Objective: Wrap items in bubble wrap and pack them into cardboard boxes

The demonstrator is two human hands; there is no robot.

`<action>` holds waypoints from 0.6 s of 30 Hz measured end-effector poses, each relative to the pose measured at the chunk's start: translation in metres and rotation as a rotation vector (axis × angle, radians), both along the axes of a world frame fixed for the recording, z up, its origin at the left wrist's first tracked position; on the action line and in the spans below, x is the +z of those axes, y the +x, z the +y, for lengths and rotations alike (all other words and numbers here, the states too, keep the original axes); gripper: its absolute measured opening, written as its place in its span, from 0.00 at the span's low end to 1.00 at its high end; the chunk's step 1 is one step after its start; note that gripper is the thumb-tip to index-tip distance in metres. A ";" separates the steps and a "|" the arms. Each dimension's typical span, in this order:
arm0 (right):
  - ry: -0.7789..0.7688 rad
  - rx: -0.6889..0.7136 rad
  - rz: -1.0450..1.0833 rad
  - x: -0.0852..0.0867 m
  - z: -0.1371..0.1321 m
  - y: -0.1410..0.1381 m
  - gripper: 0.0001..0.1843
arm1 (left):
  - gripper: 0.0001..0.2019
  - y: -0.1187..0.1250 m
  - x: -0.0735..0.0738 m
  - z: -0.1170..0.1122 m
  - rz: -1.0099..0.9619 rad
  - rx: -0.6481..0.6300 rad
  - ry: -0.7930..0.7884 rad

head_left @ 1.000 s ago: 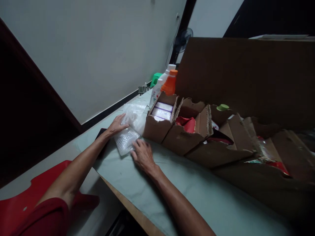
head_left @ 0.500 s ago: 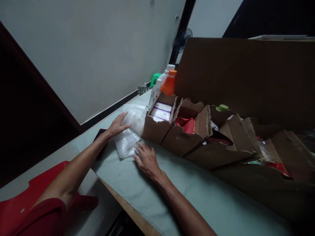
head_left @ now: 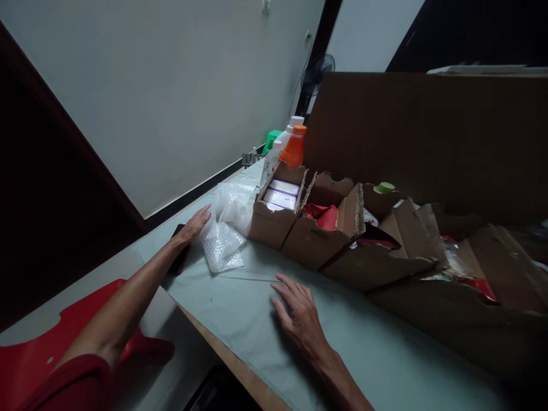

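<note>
A small bubble-wrap packet [head_left: 221, 247] lies on the pale green table cover [head_left: 240, 308], in front of a heap of clear bubble wrap [head_left: 233, 202]. My left hand [head_left: 193, 226] rests flat with fingers stretched, its fingertips touching the packet's left edge. My right hand [head_left: 299, 313] lies open, palm down on the cover, well to the right of the packet and touching nothing else. A dark flat object [head_left: 178, 258] sits under my left wrist.
A row of open cardboard boxes [head_left: 317, 240] runs along the table, one with white packs [head_left: 280, 196], one with red packets [head_left: 325, 217]. An orange-capped bottle [head_left: 293, 148] and white bottles [head_left: 274, 157] stand behind. A tall cardboard sheet [head_left: 428, 137] rises at the back. A red chair [head_left: 64, 342] is below left.
My right hand has left the bubble-wrap packet and slid right and toward me across the cover. My left hand has shifted off the packet's top to its left edge.
</note>
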State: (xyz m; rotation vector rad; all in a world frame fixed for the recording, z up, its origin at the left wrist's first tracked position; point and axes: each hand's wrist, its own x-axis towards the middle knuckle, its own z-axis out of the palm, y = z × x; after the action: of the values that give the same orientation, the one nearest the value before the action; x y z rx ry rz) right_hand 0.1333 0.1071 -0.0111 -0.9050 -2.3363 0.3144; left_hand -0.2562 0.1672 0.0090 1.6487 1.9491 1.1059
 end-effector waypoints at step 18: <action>-0.227 -0.069 -0.147 -0.004 -0.176 0.136 0.11 | 0.26 0.336 -0.060 -0.114 0.193 -0.756 0.175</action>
State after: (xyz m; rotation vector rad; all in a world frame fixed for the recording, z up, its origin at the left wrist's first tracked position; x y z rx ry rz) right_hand 0.2695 -0.0693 -0.0147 -1.1492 -2.4304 0.5084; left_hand 0.0796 0.0529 -0.0515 2.3627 1.1328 0.8367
